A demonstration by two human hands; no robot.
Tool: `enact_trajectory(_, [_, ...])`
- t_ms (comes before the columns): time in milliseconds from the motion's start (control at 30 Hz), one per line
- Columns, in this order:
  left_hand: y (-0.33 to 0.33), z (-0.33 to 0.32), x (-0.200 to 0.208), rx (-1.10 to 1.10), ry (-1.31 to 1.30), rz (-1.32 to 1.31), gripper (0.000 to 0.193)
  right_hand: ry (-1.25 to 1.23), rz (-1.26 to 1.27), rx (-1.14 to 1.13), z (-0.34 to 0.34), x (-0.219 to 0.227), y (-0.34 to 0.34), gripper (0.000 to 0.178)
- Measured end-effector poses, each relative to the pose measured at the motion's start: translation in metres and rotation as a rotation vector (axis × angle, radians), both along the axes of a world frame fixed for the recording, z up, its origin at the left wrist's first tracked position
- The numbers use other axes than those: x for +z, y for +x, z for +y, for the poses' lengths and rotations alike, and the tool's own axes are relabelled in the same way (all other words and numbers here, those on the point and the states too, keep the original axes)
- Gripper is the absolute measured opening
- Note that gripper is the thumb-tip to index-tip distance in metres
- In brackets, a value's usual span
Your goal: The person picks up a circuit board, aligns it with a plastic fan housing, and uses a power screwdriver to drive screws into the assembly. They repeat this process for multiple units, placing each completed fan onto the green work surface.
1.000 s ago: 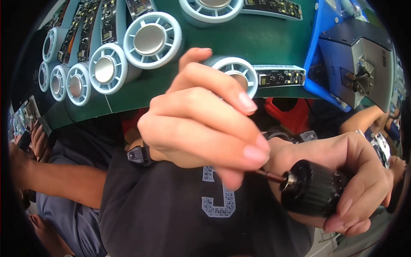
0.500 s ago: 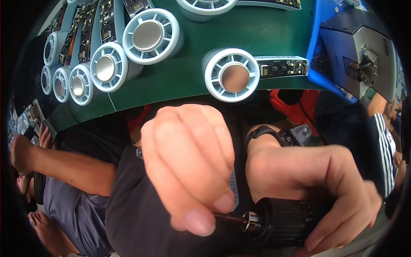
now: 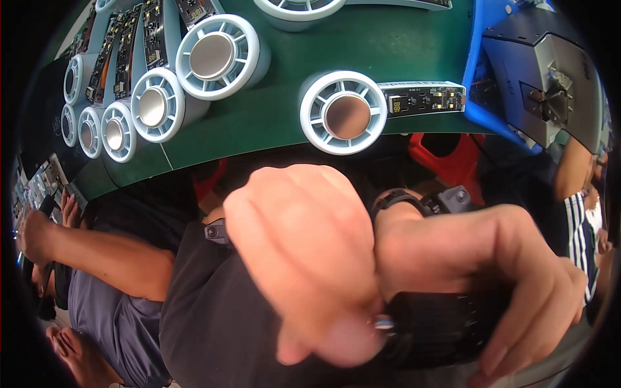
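So both hands are right up close to the camera here. The right hand (image 3: 491, 271) has a full wrap grip around a chunky black ribbed cylindrical tool (image 3: 440, 326), looks like the chuck end of a driver, lying roughly sideways across the bottom of the view, long axis left to right, metal tip (image 3: 381, 321) pointing left. The left hand (image 3: 304, 258) is curled into a loose fist with its fingertips pinched in right at that tip; probably steadying or holding a bit there, but it's blurry, so I can't tell if there's anything between the fingers.

Behind them, the green counter (image 3: 388, 45) carries pale blue round fan-like housings with metal centres (image 3: 346, 113), one beside a small black circuit board strip (image 3: 424, 98). Another person's forearm (image 3: 97, 249) is off left.
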State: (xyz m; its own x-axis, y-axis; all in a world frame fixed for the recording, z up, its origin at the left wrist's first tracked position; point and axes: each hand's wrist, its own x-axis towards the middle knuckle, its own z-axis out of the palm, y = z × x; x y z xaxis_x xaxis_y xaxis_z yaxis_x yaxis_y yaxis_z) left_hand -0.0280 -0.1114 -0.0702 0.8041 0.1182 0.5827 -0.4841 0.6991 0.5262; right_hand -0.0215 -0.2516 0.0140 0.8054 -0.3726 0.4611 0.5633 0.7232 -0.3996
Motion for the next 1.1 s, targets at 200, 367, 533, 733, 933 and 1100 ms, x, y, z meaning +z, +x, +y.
enact_trajectory(200, [-0.021, 0.014, -0.026, 0.734, 0.874, -0.185, 0.047, -0.109, -0.021, 0.13, -0.073, 0.008, 0.009, 0.003])
enact_trajectory(367, [0.005, 0.016, -0.015, 0.827, 1.314, -0.037, 0.059, -0.263, -0.029, 0.181, -0.087, 0.009, 0.027, 0.002])
enact_trajectory(533, [0.017, 0.014, -0.044, 0.742, 1.16, -0.039, 0.066, -0.395, -0.03, 0.223, -0.074, -0.005, 0.049, 0.005])
enact_trajectory(733, [0.015, 0.013, -0.047, 0.663, 1.083, 0.036, 0.072, -0.527, -0.044, 0.251, -0.065, -0.015, 0.058, 0.008])
enact_trajectory(933, [0.016, 0.016, -0.047, 0.617, 1.066, 0.036, 0.069, -0.665, -0.067, 0.253, -0.06, -0.014, 0.06, 0.012])
enact_trajectory(1100, [0.018, 0.014, -0.045, 0.609, 1.051, 0.035, 0.068, -0.787, -0.091, 0.269, -0.049, -0.03, 0.072, 0.015])
